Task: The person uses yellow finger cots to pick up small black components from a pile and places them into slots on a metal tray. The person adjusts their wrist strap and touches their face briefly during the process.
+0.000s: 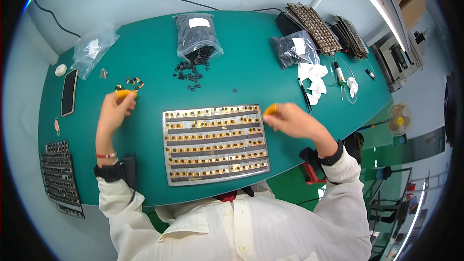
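Observation:
My left hand (115, 110), with a yellow finger cot, reaches to a small pile of gold-and-black parts (139, 83) at the left. Its fingertips are drawn together at the pile's near edge; whatever they pinch is too small to make out. At the upper right corner of the metal tray (168, 164) is my right hand (295, 120), also wearing a yellow finger cot. Its thumb and index finger are closed together, slightly blurred, and I cannot see what is between them. Rows of small gold pieces with black squares, separated by dark strips, fill the tray.
Beyond the tray, black pieces (189, 76) spill from an open plastic bag (195, 34). A phone (69, 93) and filled trays (60, 176) lie left. To the right are another bag (295, 50), white tissues (314, 79), tweezers (305, 95), a syringe (339, 73) and stacked trays (314, 26).

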Tool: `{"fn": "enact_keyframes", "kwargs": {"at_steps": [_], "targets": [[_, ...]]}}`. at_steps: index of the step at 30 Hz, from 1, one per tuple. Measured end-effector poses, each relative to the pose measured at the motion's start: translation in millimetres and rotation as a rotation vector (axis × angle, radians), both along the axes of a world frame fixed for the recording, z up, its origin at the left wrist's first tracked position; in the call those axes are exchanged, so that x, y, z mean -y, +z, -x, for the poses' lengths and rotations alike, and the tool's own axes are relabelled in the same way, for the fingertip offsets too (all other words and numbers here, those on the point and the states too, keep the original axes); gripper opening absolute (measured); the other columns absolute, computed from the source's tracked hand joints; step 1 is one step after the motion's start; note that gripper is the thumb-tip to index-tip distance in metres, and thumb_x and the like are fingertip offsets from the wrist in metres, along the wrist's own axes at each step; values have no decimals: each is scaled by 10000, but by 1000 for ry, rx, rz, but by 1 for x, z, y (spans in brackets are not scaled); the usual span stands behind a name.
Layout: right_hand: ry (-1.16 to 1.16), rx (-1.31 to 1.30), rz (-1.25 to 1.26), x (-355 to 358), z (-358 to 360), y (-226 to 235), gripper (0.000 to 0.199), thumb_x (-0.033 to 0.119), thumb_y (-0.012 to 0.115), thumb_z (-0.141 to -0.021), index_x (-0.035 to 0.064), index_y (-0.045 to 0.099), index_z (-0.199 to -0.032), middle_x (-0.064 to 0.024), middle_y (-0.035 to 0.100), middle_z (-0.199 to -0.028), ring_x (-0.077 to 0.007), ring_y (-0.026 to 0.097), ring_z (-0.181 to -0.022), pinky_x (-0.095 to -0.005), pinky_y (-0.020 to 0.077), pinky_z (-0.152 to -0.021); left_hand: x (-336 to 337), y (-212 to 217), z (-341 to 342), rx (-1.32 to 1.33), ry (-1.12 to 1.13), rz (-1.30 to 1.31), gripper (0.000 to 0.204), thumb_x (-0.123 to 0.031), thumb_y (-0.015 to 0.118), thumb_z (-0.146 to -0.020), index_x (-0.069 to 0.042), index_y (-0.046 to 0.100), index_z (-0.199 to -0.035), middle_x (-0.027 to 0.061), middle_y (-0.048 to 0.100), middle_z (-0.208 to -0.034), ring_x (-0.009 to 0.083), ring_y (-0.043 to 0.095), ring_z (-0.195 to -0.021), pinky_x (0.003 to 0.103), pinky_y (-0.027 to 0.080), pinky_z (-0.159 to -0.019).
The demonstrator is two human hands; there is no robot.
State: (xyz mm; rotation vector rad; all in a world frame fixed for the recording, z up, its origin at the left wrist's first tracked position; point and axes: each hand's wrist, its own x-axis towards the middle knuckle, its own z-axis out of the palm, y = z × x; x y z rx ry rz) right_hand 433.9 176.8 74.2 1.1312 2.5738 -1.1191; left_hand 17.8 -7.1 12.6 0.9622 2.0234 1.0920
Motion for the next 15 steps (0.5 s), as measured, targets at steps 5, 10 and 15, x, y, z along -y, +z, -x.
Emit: {"fn": "enact_keyframes", "kwargs": {"at_steps": [5, 10, 15], "targets": [[-33, -217, -173, -51, 41, -28, 289, 156, 702, -858, -72, 666, -1032, -194, 715, -879, -298, 708, -828, -374, 544, -740, 8, 32, -45, 179, -264, 204, 336, -251, 594, -982, 67, 628, -1087, 115, 667, -800, 176, 681, -633, 270, 528, -535], [46, -59, -159, -63, 93, -30, 287, 140, 757, -802, -53, 684, -1001, -203, 713, -905, -316, 702, -857, -387, 545, -763, 23, 37, -81, 132, -272, 289, 308, -191, 615, -969, 94, 568, -1076, 154, 665, -733, 197, 698, -613, 283, 547, -514], [139, -89, -144, -62, 133, -27, 271, 139, 761, -794, -47, 688, -977, -206, 710, -900, -342, 694, -869, -405, 544, -769, 19, 34, -105, -28, -207, 293, 251, -82, 649, -934, 141, 535, -936, 139, 648, -644, 188, 686, -557, 294, 541, -478]]}}
